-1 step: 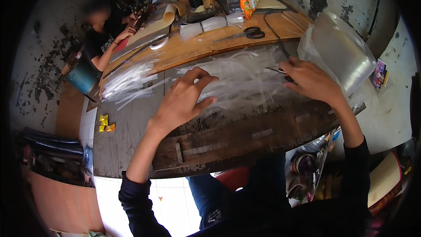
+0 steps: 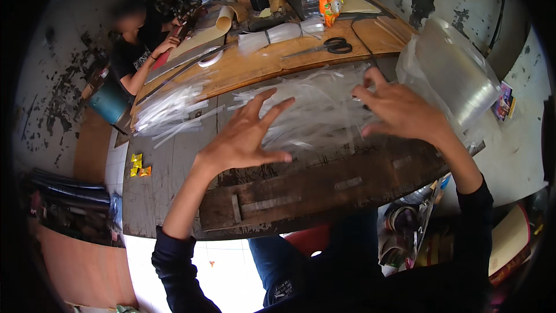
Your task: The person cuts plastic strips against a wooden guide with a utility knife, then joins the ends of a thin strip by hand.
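Thin, glossy, translucent plastic strips [image 2: 318, 104]

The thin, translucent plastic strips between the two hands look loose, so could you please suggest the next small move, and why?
I would probably close the left hand on the translucent plastic strips beside it: its fingers are spread and look empty, while the strips lie loose, crossing one another.

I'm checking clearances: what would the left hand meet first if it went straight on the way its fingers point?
The left hand would probably meet the pile of clear plastic strips, though its height above them is unclear.
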`<move>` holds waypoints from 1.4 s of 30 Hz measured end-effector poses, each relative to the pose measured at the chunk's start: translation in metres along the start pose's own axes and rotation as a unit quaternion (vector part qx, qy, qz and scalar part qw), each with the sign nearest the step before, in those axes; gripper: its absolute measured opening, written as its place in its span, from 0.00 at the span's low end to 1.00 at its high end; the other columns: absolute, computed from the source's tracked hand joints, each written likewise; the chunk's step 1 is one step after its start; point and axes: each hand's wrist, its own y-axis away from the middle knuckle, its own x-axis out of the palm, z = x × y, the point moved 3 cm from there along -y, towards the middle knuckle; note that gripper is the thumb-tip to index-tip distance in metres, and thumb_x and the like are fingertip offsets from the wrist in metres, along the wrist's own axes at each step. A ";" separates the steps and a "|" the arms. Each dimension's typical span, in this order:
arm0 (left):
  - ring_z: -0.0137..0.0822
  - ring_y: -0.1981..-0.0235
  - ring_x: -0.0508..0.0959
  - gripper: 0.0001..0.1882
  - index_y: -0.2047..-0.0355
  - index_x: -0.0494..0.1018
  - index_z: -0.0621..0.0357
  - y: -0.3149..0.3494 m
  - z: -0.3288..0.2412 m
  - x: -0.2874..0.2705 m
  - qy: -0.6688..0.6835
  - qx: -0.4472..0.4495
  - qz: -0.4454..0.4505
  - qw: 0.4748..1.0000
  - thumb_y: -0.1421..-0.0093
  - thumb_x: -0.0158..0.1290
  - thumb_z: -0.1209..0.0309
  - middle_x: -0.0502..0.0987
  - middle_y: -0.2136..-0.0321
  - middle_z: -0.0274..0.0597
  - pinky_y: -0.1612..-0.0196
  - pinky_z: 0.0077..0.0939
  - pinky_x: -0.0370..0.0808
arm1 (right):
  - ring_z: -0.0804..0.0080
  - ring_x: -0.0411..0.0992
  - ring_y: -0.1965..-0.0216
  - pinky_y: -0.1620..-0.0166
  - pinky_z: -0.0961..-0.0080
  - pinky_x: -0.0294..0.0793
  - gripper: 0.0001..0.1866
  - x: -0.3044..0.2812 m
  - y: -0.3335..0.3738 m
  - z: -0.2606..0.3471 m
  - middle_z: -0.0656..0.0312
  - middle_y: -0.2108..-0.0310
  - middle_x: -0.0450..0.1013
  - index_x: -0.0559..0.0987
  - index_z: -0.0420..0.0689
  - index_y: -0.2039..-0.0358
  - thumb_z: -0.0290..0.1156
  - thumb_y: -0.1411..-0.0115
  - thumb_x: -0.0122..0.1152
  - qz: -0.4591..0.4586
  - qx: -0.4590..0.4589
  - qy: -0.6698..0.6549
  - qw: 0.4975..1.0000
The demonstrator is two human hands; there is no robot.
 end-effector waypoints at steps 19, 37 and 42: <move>0.39 0.42 0.57 0.37 0.45 0.58 0.42 -0.028 0.067 0.044 -0.075 -0.020 -0.028 0.997 0.55 0.59 0.58 0.57 0.43 0.36 0.40 0.58 0.37 | 0.62 0.73 0.71 0.69 0.71 0.74 0.44 0.053 -0.072 -0.014 0.53 0.52 0.55 0.58 0.52 0.45 0.41 0.63 0.69 -0.004 -0.052 0.001 0.999; 0.36 0.46 0.62 0.39 0.49 0.63 0.43 -0.010 0.076 0.044 -0.099 -0.022 -0.149 0.984 0.65 0.64 0.60 0.61 0.47 0.34 0.42 0.63 0.30 | 0.70 0.71 0.78 0.79 0.77 0.72 0.48 0.044 -0.062 -0.001 0.53 0.54 0.57 0.57 0.58 0.43 0.44 0.67 0.69 -0.046 -0.098 0.021 0.994; 0.35 0.49 0.66 0.34 0.54 0.67 0.46 -0.011 0.077 0.043 -0.097 0.013 -0.170 0.980 0.66 0.65 0.61 0.65 0.51 0.33 0.42 0.61 0.31 | 0.70 0.71 0.77 0.79 0.75 0.72 0.47 0.045 -0.063 -0.010 0.55 0.55 0.57 0.58 0.56 0.43 0.42 0.67 0.69 -0.036 -0.052 0.018 0.998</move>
